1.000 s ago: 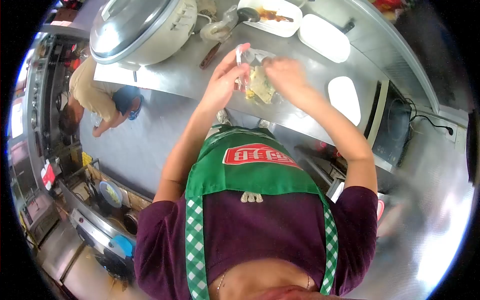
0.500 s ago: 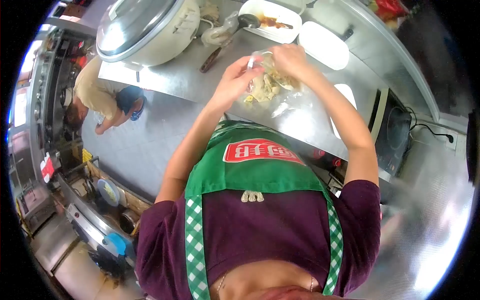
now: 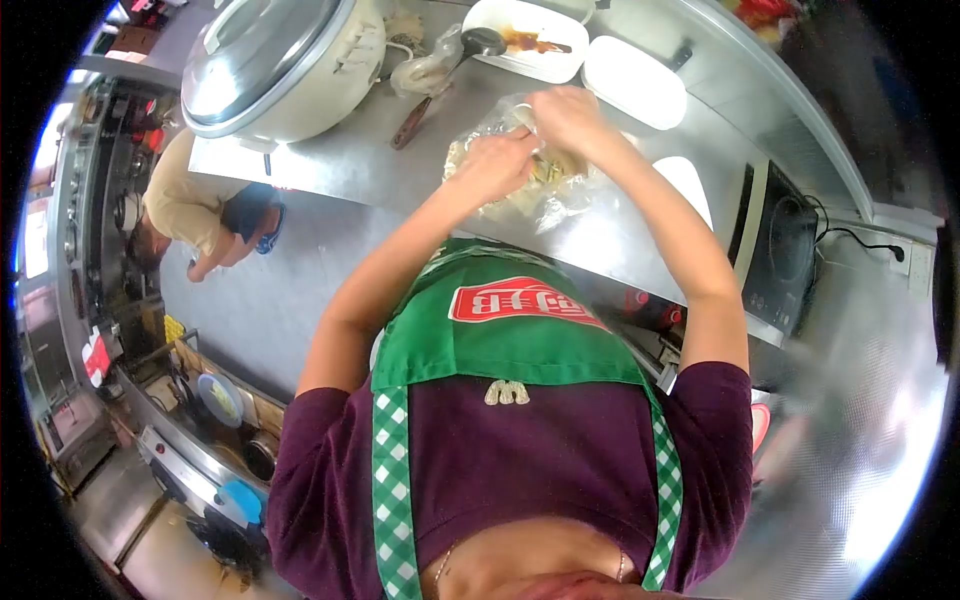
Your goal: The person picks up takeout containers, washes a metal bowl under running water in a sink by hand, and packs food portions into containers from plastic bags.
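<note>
A clear plastic bag [image 3: 553,208] with pale, yellowish pieces of food inside lies on the steel counter. My left hand [image 3: 497,165] is closed on the bag's upper part, its fingertips pinched together. Just to the right, my right hand [image 3: 568,115] is also closed, gripping the bag's mouth, where a whitish edge shows at the fingers. The two hands almost meet above the food. Part of the bag is hidden behind my hands and forearms. What kind of food it is, I cannot make out.
A large lidded rice cooker [image 3: 330,90] stands at the upper left. Near it lie a ladle [image 3: 485,42] and a brown-handled utensil [image 3: 408,125]. White trays [image 3: 635,82], one sauce-stained, line the back; an induction cooker [image 3: 785,250] sits right. Another person [image 3: 195,190] bends down at left.
My left hand has turned over, moved slightly right and closed in on the bag beside my right hand. The bag has spread wider around the food. The view has shifted slightly.
</note>
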Demonstrator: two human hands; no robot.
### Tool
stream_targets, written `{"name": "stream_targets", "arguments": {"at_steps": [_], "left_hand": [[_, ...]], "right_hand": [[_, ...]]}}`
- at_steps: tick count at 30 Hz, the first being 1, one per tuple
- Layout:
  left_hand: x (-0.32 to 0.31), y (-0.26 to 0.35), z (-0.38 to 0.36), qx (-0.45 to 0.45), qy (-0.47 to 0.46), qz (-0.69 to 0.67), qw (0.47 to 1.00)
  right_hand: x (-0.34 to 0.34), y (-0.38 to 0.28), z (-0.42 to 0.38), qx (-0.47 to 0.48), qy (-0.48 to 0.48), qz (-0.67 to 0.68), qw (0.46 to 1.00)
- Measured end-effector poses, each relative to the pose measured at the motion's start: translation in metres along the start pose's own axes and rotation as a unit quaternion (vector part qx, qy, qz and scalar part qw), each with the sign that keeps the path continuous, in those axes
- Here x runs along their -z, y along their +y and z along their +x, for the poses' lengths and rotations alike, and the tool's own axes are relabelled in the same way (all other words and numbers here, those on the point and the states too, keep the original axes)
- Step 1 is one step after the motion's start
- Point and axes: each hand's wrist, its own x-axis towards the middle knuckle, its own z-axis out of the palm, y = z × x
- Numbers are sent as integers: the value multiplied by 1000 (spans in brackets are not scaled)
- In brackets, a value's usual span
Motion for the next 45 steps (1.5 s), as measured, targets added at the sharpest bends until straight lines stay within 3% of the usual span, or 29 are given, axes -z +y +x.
{"name": "stream_targets", "arguments": {"at_steps": [5,10,13,17,20,23,26,29,32,38,41,45], "left_hand": [[-5,-8,-2,41,-19,39,998],[-7,-11,-3,23,-15,26,999],[-22,-17,1,22,-5,14,1000],[-26,-19,2,37,2,11,999],[-4,-19,-9,61,-11,-43,997],[25,-10,-19,147,17,-92,985],[21,-15,-21,81,60,-95,990],[10,-8,-16,13,51,-49,997],[-5,-9,-8,3,18,26,999],[-30,-15,-9,77,-52,149,984],[-21,-16,-15,109,-81,123,983],[5,-13,-28,119,16,24,992]], "right_hand": [[9,-8,-6,2,15,16,1000],[6,-8,-3,10,18,-8,1000],[16,-11,-3,3,-22,-15,1000],[30,-11,-16,3,21,-23,1000],[53,-10,-36,-18,58,3,998],[71,-6,-57,-18,72,40,996],[68,-8,-66,0,84,36,996],[71,-10,-70,12,115,52,992],[79,-12,-73,29,131,48,990],[90,-16,-77,19,134,37,990],[96,-13,-80,14,139,40,989],[107,27,-99,-16,171,106,979]]}}
